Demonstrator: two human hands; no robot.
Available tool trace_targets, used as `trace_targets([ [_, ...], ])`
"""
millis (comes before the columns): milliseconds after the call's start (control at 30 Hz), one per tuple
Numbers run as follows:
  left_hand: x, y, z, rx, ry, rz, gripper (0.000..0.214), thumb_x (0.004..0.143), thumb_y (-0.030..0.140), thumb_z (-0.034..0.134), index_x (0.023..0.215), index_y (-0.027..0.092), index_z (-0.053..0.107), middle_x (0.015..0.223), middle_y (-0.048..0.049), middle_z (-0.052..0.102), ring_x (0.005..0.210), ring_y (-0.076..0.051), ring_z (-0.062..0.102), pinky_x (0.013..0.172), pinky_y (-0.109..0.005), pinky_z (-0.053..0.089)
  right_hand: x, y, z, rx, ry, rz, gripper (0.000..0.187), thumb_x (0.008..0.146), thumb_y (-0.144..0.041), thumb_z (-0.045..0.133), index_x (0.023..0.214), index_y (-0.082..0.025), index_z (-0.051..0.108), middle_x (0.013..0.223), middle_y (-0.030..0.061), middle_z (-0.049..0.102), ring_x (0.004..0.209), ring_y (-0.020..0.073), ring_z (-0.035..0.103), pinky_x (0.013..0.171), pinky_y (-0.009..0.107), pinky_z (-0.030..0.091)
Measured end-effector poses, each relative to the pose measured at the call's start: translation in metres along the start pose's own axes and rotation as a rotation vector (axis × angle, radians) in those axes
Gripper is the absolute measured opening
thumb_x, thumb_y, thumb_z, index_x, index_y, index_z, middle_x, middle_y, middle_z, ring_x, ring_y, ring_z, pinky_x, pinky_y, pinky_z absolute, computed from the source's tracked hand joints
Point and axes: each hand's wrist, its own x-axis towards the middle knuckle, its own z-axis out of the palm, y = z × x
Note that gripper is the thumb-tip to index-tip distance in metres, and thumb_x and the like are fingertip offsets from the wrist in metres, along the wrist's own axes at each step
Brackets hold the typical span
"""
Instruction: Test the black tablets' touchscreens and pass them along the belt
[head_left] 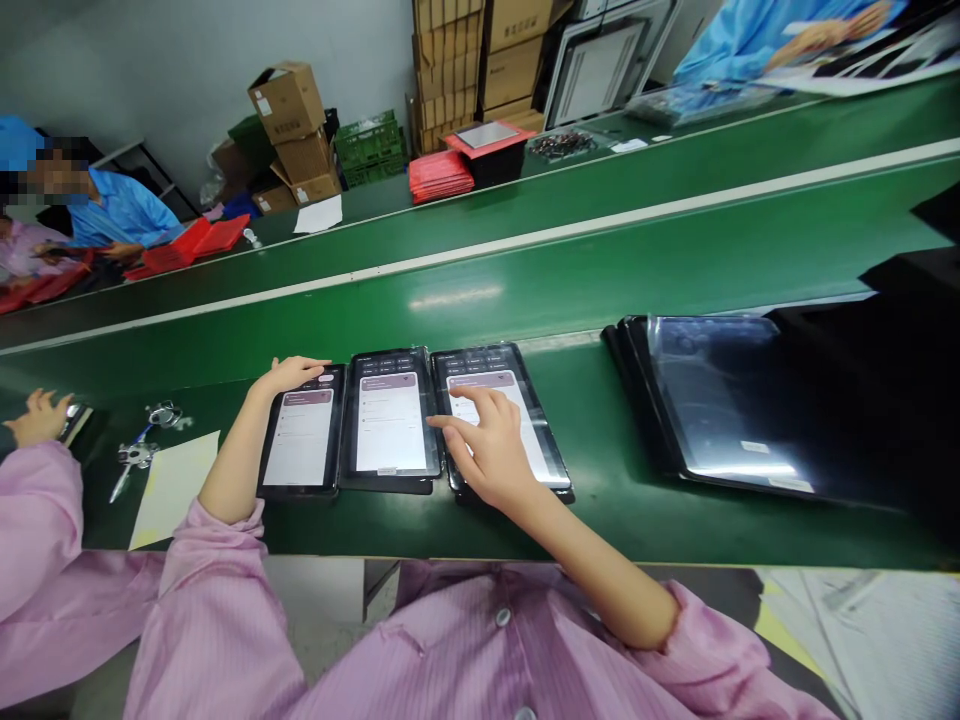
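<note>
Three tablets lie side by side on the green bench in front of me, all with lit screens showing a white panel under a mauve band. My left hand point(296, 373) rests across the top of the left tablet point(301, 450), fingers stretched out. The middle tablet point(386, 425) lies between my hands, with a dark flat piece showing under its lower edge. Over the right tablet point(536, 440) hovers my right hand point(491, 440), fingers apart and holding nothing; whether a fingertip touches the screen I cannot tell. Part of that screen is hidden by the hand.
To the right lies a stack of dark tablets point(720, 410) in clear film. On the left are a yellow sheet point(176, 490), a silver metal object point(139, 453) and a co-worker's hand point(39, 418) at a small device. Red pouches point(441, 177) lie beyond the raised green divider point(360, 300).
</note>
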Motion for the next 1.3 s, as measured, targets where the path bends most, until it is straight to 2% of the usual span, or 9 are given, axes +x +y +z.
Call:
trace_targets([
  [233, -0.008, 0.004, 0.004, -0.033, 0.035, -0.007, 0.061, 0.091, 0.068, 0.040, 0.142, 0.036, 0.053, 0.142, -0.0089, 0.059, 0.141, -0.041, 0.039, 0.110, -0.074, -0.008, -0.002, -0.013, 0.001, -0.098, -0.099, 0.037, 0.038, 0.101, -0.038, 0.038, 0.117, -0.030, 0.071, 0.127, 0.0157, 0.055, 0.119, 0.0340, 0.047, 0.092, 0.053, 0.041],
  [433, -0.080, -0.014, 0.030, -0.140, 0.487, 0.060, 0.064, 0.101, 0.054, 0.005, 0.156, 0.032, 0.029, 0.160, -0.0074, 0.036, 0.151, -0.028, 0.023, 0.118, -0.066, -0.002, -0.018, -0.020, 0.003, -0.323, -0.276, -0.015, 0.048, 0.098, -0.047, 0.047, 0.141, -0.025, 0.054, 0.140, 0.0217, 0.050, 0.129, 0.0370, 0.043, 0.103, 0.057, 0.035],
  [600, -0.144, -0.036, 0.082, -0.053, 0.659, 0.217, 0.057, 0.102, 0.053, 0.020, 0.133, 0.027, 0.061, 0.132, -0.0077, 0.065, 0.125, -0.027, 0.056, 0.120, -0.059, 0.011, -0.022, -0.020, 0.006, -0.418, -0.374, -0.011, 0.052, 0.095, -0.050, 0.054, 0.142, -0.027, 0.055, 0.141, 0.0228, 0.051, 0.129, 0.0398, 0.045, 0.103, 0.056, 0.034],
  [733, -0.174, -0.044, 0.111, -0.044, 0.692, 0.296, 0.056, 0.100, 0.050, 0.022, 0.111, 0.031, 0.073, 0.105, -0.0038, 0.076, 0.102, -0.027, 0.065, 0.116, -0.056, 0.023, -0.025, -0.030, 0.011, -0.462, -0.488, 0.077, 0.064, 0.087, -0.060, 0.061, 0.144, -0.033, 0.052, 0.140, 0.0243, 0.053, 0.125, 0.0442, 0.048, 0.098, 0.061, 0.036],
  [867, -0.162, -0.045, 0.110, -0.061, 0.490, 0.346, 0.053, 0.100, 0.048, 0.023, 0.110, 0.038, 0.074, 0.104, -0.0002, 0.077, 0.103, -0.029, 0.062, 0.114, -0.059, 0.017, -0.010, -0.036, 0.023, -0.488, -0.655, 0.147, 0.073, 0.077, -0.074, 0.062, 0.138, -0.034, 0.059, 0.133, 0.0254, 0.057, 0.122, 0.0458, 0.048, 0.095, 0.066, 0.034],
  [1000, -0.110, -0.030, 0.082, -0.042, 0.446, 0.204, 0.054, 0.102, 0.043, 0.020, 0.136, 0.033, 0.060, 0.133, -0.0033, 0.066, 0.126, -0.031, 0.049, 0.114, -0.062, 0.009, 0.051, -0.020, 0.048, -0.488, -0.695, 0.233, 0.071, 0.085, -0.073, 0.053, 0.144, -0.035, 0.051, 0.143, 0.0241, 0.048, 0.133, 0.0465, 0.037, 0.098, 0.067, 0.030],
  [1133, -0.085, -0.009, 0.058, -0.008, 0.700, 0.075, 0.063, 0.101, 0.050, 0.018, 0.154, 0.022, 0.035, 0.158, -0.0112, 0.039, 0.142, -0.033, 0.032, 0.115, -0.062, 0.003, 0.096, 0.004, 0.050, -0.476, -0.457, 0.350, 0.066, 0.093, -0.066, 0.046, 0.148, -0.031, 0.045, 0.146, 0.0235, 0.043, 0.131, 0.0458, 0.037, 0.098, 0.065, 0.029],
  [1200, -0.096, -0.004, 0.057, -0.023, 0.836, 0.099, 0.064, 0.101, 0.051, 0.017, 0.152, 0.020, 0.040, 0.153, -0.0126, 0.046, 0.140, -0.031, 0.037, 0.116, -0.058, 0.006, 0.088, 0.010, 0.036, -0.459, -0.312, 0.272, 0.062, 0.096, -0.063, 0.043, 0.149, -0.030, 0.044, 0.146, 0.0231, 0.043, 0.128, 0.0434, 0.039, 0.099, 0.062, 0.030],
  [1300, -0.125, -0.003, 0.068, -0.063, 0.868, 0.194, 0.060, 0.102, 0.049, 0.017, 0.125, 0.024, 0.066, 0.124, -0.0088, 0.070, 0.121, -0.027, 0.057, 0.114, -0.050, 0.021, 0.047, 0.010, 0.013, -0.456, -0.285, 0.160, 0.055, 0.098, -0.059, 0.040, 0.142, -0.029, 0.053, 0.142, 0.0221, 0.046, 0.125, 0.0402, 0.042, 0.099, 0.059, 0.031],
])
